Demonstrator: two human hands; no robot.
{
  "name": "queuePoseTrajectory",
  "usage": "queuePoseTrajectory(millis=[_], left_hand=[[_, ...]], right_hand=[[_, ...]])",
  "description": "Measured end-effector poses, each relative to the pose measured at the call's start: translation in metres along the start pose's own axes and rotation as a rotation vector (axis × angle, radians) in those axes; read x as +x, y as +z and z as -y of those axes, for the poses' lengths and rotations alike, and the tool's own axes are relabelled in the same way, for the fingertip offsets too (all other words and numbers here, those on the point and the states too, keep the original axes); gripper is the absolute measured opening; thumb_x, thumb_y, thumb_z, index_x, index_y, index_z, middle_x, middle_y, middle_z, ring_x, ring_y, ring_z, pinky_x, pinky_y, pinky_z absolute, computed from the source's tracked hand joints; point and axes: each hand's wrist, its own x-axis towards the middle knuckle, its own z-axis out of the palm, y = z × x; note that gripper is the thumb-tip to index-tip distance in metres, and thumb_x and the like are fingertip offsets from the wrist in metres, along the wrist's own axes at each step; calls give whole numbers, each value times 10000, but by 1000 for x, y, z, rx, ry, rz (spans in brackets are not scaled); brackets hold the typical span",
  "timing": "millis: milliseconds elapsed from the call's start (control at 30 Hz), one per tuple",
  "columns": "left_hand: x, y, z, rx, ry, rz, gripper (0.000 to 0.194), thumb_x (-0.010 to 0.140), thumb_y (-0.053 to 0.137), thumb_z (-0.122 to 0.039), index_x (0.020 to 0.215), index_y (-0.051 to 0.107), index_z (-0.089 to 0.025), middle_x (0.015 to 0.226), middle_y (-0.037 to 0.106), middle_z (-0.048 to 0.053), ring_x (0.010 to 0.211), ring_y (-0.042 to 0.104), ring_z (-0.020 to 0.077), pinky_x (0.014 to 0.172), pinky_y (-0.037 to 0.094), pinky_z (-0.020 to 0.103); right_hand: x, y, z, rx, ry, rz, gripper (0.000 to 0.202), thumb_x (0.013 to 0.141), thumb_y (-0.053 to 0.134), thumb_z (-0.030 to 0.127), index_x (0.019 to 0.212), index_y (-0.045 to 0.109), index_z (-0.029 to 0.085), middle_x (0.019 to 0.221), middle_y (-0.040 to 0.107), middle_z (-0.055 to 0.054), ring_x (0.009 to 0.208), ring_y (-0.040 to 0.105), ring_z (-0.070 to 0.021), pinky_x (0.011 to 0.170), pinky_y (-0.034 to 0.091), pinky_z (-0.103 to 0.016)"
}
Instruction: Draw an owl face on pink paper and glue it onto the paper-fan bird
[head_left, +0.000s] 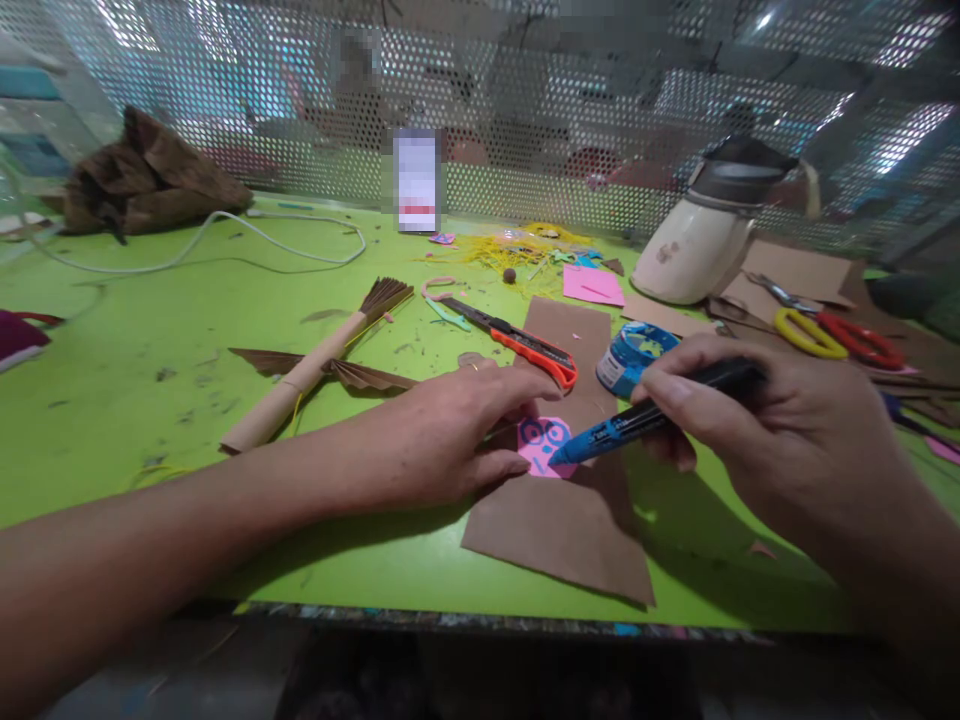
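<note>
My right hand (780, 430) is closed around a blue marker (630, 420), its tip down at a small pink paper piece (551, 462). Blue ringed eyes and short blue strokes are drawn on that piece. With thumb and fingers at its left edge, my left hand (465, 420) holds the pink piece on a brown cardboard strip (559, 530). Just beyond my left fingers lies an orange utility knife (525, 345). A blue paint jar (634, 355) stands by my right fingertips. Left of my hands is a cardboard tube with pleated brown paper wings (300, 380).
Along the back of the green table (150, 330) are a phone (417, 180), yellow shreds (510, 250), a pink sheet (592, 285) and a cream jug (694, 230). Scissors (810, 325) lie on cardboard at right. A white cable (202, 240) crosses the left side near crumpled brown material (154, 180).
</note>
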Motion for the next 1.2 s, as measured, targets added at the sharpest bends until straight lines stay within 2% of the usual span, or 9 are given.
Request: queuePoseTrajectory(millis=[167, 300, 467, 667, 867, 1200], left_hand=[[0, 0, 1, -16, -1, 10, 461, 839, 651, -193, 1282, 530, -232, 1007, 653, 27, 919, 592, 200, 771, 433, 297], [1, 0, 1, -16, -13, 23, 458, 837, 652, -193, 1278, 532, -228, 990, 659, 26, 913, 590, 206, 753, 434, 299], [2, -1, 2, -14, -9, 32, 459, 830, 653, -188, 1273, 536, -216, 1040, 654, 47, 937, 590, 215, 770, 443, 311], [1, 0, 1, -9, -18, 23, 489, 825, 663, -179, 1293, 527, -214, 1043, 658, 41, 951, 593, 215, 778, 444, 304], [0, 1, 0, 16, -16, -1, 490, 826, 676, -187, 1294, 534, -219, 1082, 654, 29, 992, 589, 214, 812, 436, 300], [1, 2, 2, 9, -10, -5, 488, 839, 671, -213, 1305, 527, -220, 1104, 645, 29, 1006, 585, 199, 836, 441, 290]], right_hand=[[1, 0, 0, -2, -10, 29, 263, 898, 562, 248, 643, 600, 197, 488, 574, 36, 430, 516, -85, 436, 385, -202], [-1, 1, 2, 7, 39, -21, 228, 882, 585, 271, 668, 616, 199, 486, 570, 34, 435, 512, -98, 418, 364, -220], [-3, 1, 6, 81, 98, -82, 192, 865, 603, 231, 676, 613, 200, 507, 605, 31, 443, 543, -99, 438, 400, -212], [-3, 3, 5, 77, 64, -21, 187, 870, 579, 221, 691, 624, 193, 500, 567, 43, 454, 519, -83, 443, 396, -190], [0, 4, -1, 67, -77, -34, 243, 858, 582, 271, 623, 596, 210, 482, 578, 62, 400, 515, -68, 389, 388, -154], [-1, 4, -8, 38, -38, -65, 194, 876, 591, 299, 702, 607, 217, 466, 566, 75, 373, 500, -72, 378, 383, -175]])
